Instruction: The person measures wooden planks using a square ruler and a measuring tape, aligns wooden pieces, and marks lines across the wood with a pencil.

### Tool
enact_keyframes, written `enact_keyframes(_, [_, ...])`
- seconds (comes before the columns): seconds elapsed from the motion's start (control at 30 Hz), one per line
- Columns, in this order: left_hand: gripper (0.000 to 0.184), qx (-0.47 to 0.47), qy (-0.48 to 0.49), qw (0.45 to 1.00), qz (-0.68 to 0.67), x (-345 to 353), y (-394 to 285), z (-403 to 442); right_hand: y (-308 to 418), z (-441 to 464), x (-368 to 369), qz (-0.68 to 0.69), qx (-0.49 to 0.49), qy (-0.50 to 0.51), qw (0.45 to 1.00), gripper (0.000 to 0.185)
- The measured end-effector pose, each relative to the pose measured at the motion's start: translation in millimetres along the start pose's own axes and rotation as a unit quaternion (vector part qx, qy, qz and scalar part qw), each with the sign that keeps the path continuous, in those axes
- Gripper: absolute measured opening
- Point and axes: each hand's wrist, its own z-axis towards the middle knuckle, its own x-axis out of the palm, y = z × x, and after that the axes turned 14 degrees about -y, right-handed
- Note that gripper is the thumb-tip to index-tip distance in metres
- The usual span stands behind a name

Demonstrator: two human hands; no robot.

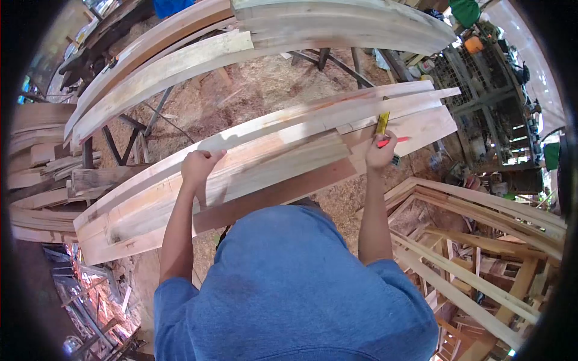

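Note:
My left hand [201, 165] is closed over the long narrow plank [265, 128] on the workbench, thumb and finger together. Whatever lies between those fingers is too small to tell. In my right hand [379, 154] is a tape measure [383, 123], its short yellow blade pointing away across the planks. A red pencil [396, 142] sticks out sideways from the same hand. Nearer my body lie a pale board [283, 166] and a reddish-brown board [277, 191], beside the other planks.
Beyond the bench, long planks [343, 27] rest on dark trestle legs [162, 111] over a sawdust-covered floor [265, 75]. Stacked lumber [39, 174] stands at the left. Wooden frames [481, 259] fill the lower right, and a slatted crate [475, 84] stands at the right.

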Motion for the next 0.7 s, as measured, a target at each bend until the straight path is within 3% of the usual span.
enact_keyframes(0.07, [0.074, 0.006, -0.004, 1.0, 0.014, 8, -7, 12, -18, 15, -17, -0.217, -0.143, 0.053, 0.964, 0.034])
enact_keyframes(0.1, [0.074, 0.013, -0.004, 1.0, 0.019, 11, -12, 18, -15, 25, -23, -0.31, -0.059, 0.146, 0.938, 0.046])
enact_keyframes(0.13, [0.074, 0.017, -0.004, 1.0, 0.025, 16, -12, 24, -11, 32, -30, -0.319, -0.051, 0.199, 0.925, 0.047])
enact_keyframes(0.2, [0.074, 0.113, -0.039, 0.993, 0.011, 51, 5, 40, -5, 37, -45, -0.328, -0.041, 0.308, 0.892, 0.048])
enact_keyframes(0.27, [0.069, 0.15, -0.07, 0.986, 0.014, 75, 5, 47, -3, 37, -59, -0.364, -0.108, 0.312, 0.871, 0.052])
enact_keyframes(0.33, [0.06, 0.209, -0.168, 0.963, 0.031, 93, -5, 46, -23, 41, -69, -0.19, -0.157, 0.322, 0.914, 0.05])
enact_keyframes(0.37, [0.05, 0.136, -0.26, 0.952, -0.085, 76, -36, 20, -12, 46, -77, -0.235, -0.172, 0.377, 0.879, 0.043])
enact_keyframes(0.4, [0.05, 0.186, -0.21, 0.959, 0.03, 88, -30, 25, -29, 44, -82, -0.228, -0.201, 0.346, 0.888, 0.041])
enact_keyframes(0.43, [0.05, 0.219, -0.275, 0.934, -0.06, 107, -22, 27, -20, 48, -90, -0.175, -0.201, 0.354, 0.897, 0.039])
enact_keyframes(0.47, [0.054, 0.179, -0.23, 0.955, -0.057, 80, -48, 7, 7, 53, -97, -0.238, -0.163, 0.373, 0.882, 0.039])
enact_keyframes(0.53, [0.045, 0.155, -0.312, 0.937, -0.041, 80, -75, -17, -8, 53, -101, -0.182, -0.173, 0.337, 0.908, 0.04])
enact_keyframes(0.57, [0.036, 0.132, -0.278, 0.951, -0.037, 76, -90, -28, 3, 54, -104, -0.142, -0.155, 0.332, 0.919, 0.039])
enact_keyframes(0.6, [0.03, 0.129, -0.25, 0.952, -0.119, 76, -102, -37, 20, 53, -103, -0.111, -0.147, 0.313, 0.932, 0.036])
enact_keyframes(0.67, [0.031, 0.049, -0.071, 0.96, -0.265, 53, -150, -66, 60, 47, -91, -0.061, -0.12, 0.277, 0.951, 0.032])
enact_keyframes(0.7, [0.027, 0.066, 0.033, 0.952, -0.298, 61, -163, -75, 74, 39, -83, -0.019, -0.065, 0.277, 0.958, 0.03])
